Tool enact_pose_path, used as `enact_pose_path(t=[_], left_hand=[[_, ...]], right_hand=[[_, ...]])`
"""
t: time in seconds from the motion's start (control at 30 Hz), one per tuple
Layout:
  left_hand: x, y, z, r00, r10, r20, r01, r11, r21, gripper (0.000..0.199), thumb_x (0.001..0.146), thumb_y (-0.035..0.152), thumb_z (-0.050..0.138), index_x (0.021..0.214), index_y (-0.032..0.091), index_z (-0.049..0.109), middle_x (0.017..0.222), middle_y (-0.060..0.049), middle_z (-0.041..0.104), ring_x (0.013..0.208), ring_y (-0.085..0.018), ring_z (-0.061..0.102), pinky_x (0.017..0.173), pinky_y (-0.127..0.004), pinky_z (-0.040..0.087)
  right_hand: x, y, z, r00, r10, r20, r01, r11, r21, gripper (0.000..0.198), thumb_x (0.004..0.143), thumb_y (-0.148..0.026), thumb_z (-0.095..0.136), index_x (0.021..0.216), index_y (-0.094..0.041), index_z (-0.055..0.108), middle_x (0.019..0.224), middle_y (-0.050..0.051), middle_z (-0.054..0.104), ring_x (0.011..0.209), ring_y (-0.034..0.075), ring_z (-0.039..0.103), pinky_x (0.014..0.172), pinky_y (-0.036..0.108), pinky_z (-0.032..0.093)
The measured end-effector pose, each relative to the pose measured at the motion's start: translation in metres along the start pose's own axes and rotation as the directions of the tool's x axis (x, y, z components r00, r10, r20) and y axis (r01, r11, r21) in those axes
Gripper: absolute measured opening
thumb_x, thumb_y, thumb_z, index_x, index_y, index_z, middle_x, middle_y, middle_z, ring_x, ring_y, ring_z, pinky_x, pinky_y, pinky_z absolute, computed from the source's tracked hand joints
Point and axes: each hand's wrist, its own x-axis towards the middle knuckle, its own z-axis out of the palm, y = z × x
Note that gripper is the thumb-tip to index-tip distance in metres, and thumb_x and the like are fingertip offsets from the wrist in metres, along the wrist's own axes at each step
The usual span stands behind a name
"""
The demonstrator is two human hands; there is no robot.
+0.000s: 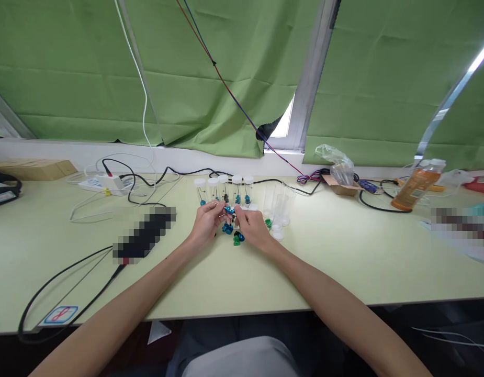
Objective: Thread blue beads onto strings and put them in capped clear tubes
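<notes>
Between my two hands is a small blue part with a thin metal rod [228, 210]; its exact kind is too small to make out. My left hand [204, 224] pinches it from the left, and the closed fingers of my right hand [252, 225] meet it from the right. On the table just below the hands lie loose blue pieces [227, 229] and a green piece [236, 241]. Another green piece [268, 223] is beside my right hand. Behind the hands stand several clear tubes with white caps [237, 191], with small blue or dark parts inside.
Clear uncapped tubes [281, 207] stand right of my hands, near loose white caps [278, 233]. A blurred black device [143, 235] with a cable lies left. An orange bottle [418, 186] leans at the right; a cardboard box [341, 186] and cables run along the wall.
</notes>
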Motion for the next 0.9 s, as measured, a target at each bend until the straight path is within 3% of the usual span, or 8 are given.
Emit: enact_pose_path(t=[0.37, 0.5, 0.7, 0.9], left_hand=[[-0.0005, 0.0002, 0.0018, 1.000, -0.006, 0.006, 0.006, 1.000, 0.003, 0.023, 0.068, 0.029, 0.078, 0.064, 0.012, 0.064, 0.062, -0.003, 0.058, 0.053, -0.013, 0.058, 0.051, -0.027, 0.048], [0.0011, 0.0011, 0.0009, 1.000, 0.014, -0.015, -0.014, 1.000, -0.002, 0.022, 0.069, 0.027, 0.076, 0.061, 0.012, 0.062, 0.060, -0.002, 0.057, 0.052, -0.013, 0.056, 0.052, -0.027, 0.047], [0.0006, 0.0017, 0.0006, 0.999, 0.028, -0.041, -0.028, 1.000, 0.007, 0.023, 0.072, 0.026, 0.074, 0.059, 0.013, 0.061, 0.059, -0.001, 0.055, 0.052, -0.012, 0.055, 0.053, -0.027, 0.046], [-0.0005, -0.0001, 0.0008, 1.000, 0.007, -0.026, -0.006, 1.000, 0.020, 0.024, 0.072, 0.027, 0.074, 0.059, 0.013, 0.060, 0.057, -0.001, 0.054, 0.052, -0.012, 0.055, 0.055, -0.027, 0.047]], right_hand=[[0.0000, -0.0014, -0.0017, 0.996, 0.076, 0.036, -0.075, 0.996, -0.040, 0.070, 0.100, -0.056, 0.022, 0.052, -0.019, 0.057, 0.049, 0.001, 0.055, 0.054, 0.013, 0.056, 0.065, 0.025, 0.039], [-0.0001, -0.0018, -0.0021, 0.999, 0.037, 0.015, -0.035, 0.996, -0.085, 0.060, 0.099, -0.055, 0.025, 0.063, -0.020, 0.058, 0.054, -0.001, 0.055, 0.056, 0.013, 0.053, 0.061, 0.025, 0.036], [-0.0007, -0.0032, -0.0012, 1.000, -0.006, 0.016, 0.007, 0.999, -0.046, 0.031, 0.094, -0.050, 0.047, 0.097, -0.022, 0.060, 0.051, -0.007, 0.050, 0.051, 0.013, 0.048, 0.057, 0.023, 0.033], [-0.0008, 0.0000, 0.0001, 0.998, -0.048, 0.044, 0.051, 0.997, -0.061, 0.031, 0.098, -0.044, 0.039, 0.087, -0.021, 0.058, 0.058, -0.004, 0.056, 0.052, 0.012, 0.048, 0.058, 0.023, 0.035]])
